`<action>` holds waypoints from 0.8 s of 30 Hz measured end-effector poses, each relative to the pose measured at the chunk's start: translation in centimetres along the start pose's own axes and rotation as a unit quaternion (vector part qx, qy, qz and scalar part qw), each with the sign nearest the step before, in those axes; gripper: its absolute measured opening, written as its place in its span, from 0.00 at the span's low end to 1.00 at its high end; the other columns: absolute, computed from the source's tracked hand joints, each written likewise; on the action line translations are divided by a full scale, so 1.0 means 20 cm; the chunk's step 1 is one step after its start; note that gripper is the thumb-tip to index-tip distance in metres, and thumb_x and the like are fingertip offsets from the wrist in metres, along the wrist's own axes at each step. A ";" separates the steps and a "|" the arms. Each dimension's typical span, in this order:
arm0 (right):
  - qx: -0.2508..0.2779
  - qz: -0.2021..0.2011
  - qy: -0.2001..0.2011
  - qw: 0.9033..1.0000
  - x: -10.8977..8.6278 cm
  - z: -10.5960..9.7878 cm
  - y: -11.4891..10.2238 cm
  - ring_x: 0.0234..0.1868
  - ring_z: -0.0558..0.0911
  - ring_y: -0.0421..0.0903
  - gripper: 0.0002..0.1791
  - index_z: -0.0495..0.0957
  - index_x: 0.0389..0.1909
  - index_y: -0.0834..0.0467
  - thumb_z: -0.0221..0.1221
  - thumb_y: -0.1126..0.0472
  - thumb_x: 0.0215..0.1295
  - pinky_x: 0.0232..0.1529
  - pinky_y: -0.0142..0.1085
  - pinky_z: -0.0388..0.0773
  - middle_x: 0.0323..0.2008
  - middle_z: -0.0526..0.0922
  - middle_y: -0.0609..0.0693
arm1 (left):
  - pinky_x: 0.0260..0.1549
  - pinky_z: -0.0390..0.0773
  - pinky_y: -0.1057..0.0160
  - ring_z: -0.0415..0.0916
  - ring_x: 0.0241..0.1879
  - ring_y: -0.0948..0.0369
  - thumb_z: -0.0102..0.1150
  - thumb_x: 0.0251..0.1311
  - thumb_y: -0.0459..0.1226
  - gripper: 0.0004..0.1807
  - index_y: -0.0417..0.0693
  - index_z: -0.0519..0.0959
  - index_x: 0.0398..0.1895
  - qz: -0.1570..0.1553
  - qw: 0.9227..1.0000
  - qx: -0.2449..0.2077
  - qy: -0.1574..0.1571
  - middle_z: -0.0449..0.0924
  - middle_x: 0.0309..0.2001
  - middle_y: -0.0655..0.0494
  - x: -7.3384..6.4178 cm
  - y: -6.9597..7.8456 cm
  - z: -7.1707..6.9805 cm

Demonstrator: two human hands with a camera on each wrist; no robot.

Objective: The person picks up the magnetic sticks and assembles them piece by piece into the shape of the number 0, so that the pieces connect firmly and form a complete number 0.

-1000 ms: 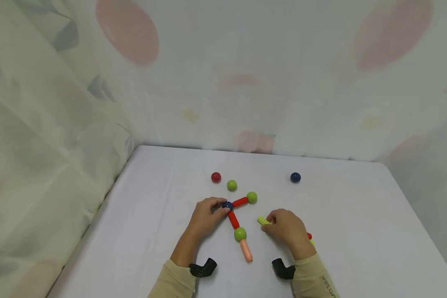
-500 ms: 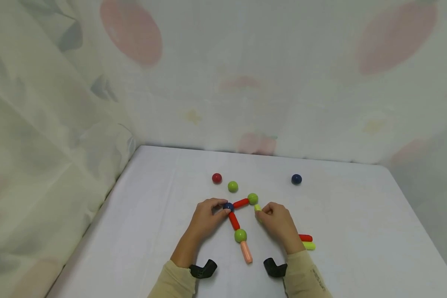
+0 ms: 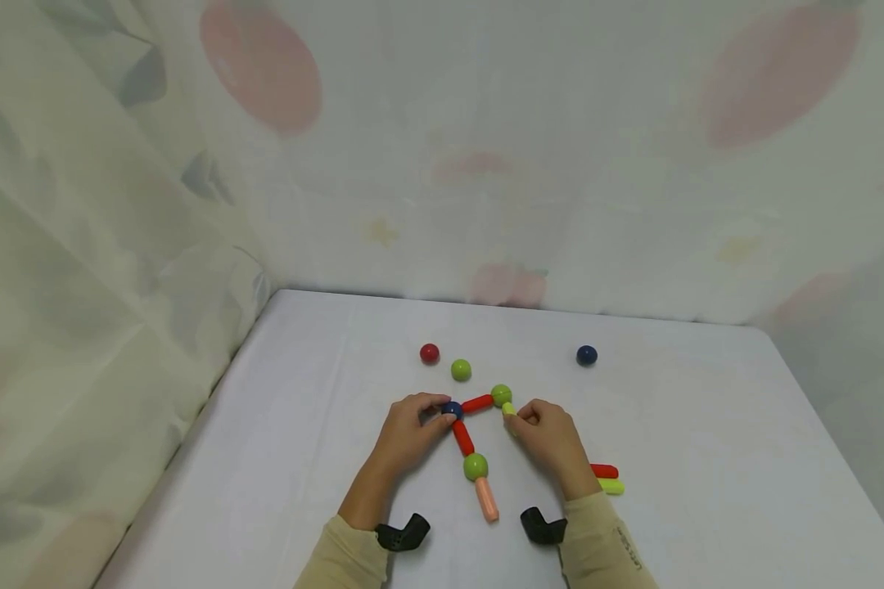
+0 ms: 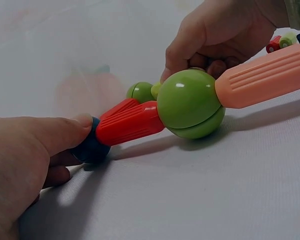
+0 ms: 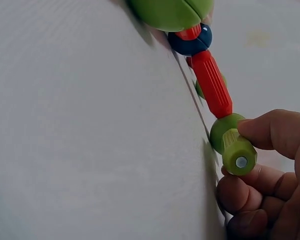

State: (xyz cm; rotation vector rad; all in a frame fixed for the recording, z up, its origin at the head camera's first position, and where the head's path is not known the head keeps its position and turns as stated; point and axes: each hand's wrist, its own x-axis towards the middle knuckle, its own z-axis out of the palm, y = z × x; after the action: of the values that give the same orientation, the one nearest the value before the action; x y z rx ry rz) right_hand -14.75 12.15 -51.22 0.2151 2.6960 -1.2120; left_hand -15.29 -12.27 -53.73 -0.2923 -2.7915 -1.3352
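Note:
My left hand (image 3: 411, 429) pinches a dark blue ball (image 3: 453, 411) between thumb and fingers. Two red ridged rods, an upper one (image 3: 477, 403) and a lower one (image 4: 132, 123), run from that ball, each to a green ball. From the nearer green ball (image 4: 190, 102) a peach rod (image 4: 265, 75) extends toward me. With thumb and fingers my right hand (image 3: 552, 442) pinches a yellow-green magnetic rod (image 5: 238, 152), whose near end shows a round metal tip. Its other end meets the farther green ball (image 3: 502, 396).
Behind the joined pieces lie a loose red ball (image 3: 430, 353) and a green ball (image 3: 461, 370). Another blue ball (image 3: 587, 355) sits at the back right. Beside my right wrist are a red rod (image 3: 606, 471) and a yellow-green rod (image 3: 613, 487) on the white table (image 3: 707, 425).
My right hand has carried the yellow-green rod left and away from me, turning it until its end meets the farther green ball. My left hand stays on the blue ball.

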 end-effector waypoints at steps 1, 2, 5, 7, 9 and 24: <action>0.000 -0.002 0.000 1.000 0.00 0.00 0.00 0.30 0.72 0.45 0.13 0.80 0.31 0.54 0.63 0.48 0.61 0.29 0.34 0.66 0.24 0.75 0.47 | 0.51 0.79 0.57 0.77 0.47 0.65 0.67 0.60 0.46 0.17 0.58 0.83 0.53 0.000 1.000 0.001 0.000 0.83 0.46 0.65 0.00 0.00 0.00; 0.001 -0.004 0.000 1.000 0.00 0.00 0.00 0.30 0.72 0.45 0.13 0.80 0.31 0.55 0.63 0.48 0.61 0.29 0.34 0.65 0.23 0.75 0.47 | 0.51 0.79 0.57 0.76 0.47 0.65 0.66 0.60 0.46 0.17 0.58 0.83 0.53 -0.001 1.000 0.000 0.000 0.83 0.46 0.65 0.00 0.00 0.00; 0.004 -0.008 0.000 1.000 -0.01 0.00 0.01 0.30 0.72 0.45 0.13 0.80 0.32 0.55 0.63 0.48 0.61 0.29 0.34 0.65 0.23 0.75 0.47 | 0.52 0.78 0.57 0.76 0.47 0.65 0.66 0.61 0.46 0.17 0.58 0.83 0.53 -0.003 1.000 0.002 -0.001 0.83 0.47 0.65 0.00 0.00 0.00; 0.006 -0.011 0.001 1.000 -0.02 0.00 0.01 0.29 0.72 0.44 0.13 0.80 0.32 0.55 0.63 0.48 0.62 0.29 0.34 0.65 0.23 0.74 0.47 | 0.52 0.78 0.57 0.76 0.47 0.65 0.66 0.61 0.46 0.17 0.58 0.83 0.53 -0.006 1.000 0.002 -0.002 0.83 0.47 0.65 0.00 0.00 0.00; 0.010 -0.013 0.003 1.000 -0.02 0.00 0.00 0.29 0.72 0.44 0.13 0.80 0.33 0.55 0.64 0.48 0.62 0.29 0.34 0.65 0.22 0.74 0.47 | 0.52 0.78 0.57 0.76 0.47 0.65 0.66 0.61 0.46 0.17 0.58 0.83 0.53 -0.007 1.000 0.001 -0.001 0.83 0.47 0.65 -0.01 0.00 0.00; 0.006 -0.016 -0.002 1.000 -0.01 0.00 0.01 0.29 0.72 0.44 0.13 0.82 0.35 0.55 0.66 0.49 0.60 0.29 0.33 0.66 0.22 0.75 0.46 | 0.50 0.79 0.57 0.76 0.46 0.64 0.65 0.61 0.45 0.17 0.58 0.83 0.53 -0.006 1.000 0.000 0.000 0.83 0.46 0.65 0.00 -0.01 0.00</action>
State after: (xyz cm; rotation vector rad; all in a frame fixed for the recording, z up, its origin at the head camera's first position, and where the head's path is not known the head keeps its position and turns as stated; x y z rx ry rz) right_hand -14.46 12.36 -51.33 0.1717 2.6984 -1.2370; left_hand -15.34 -12.33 -53.82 -0.2773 -2.7982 -1.3373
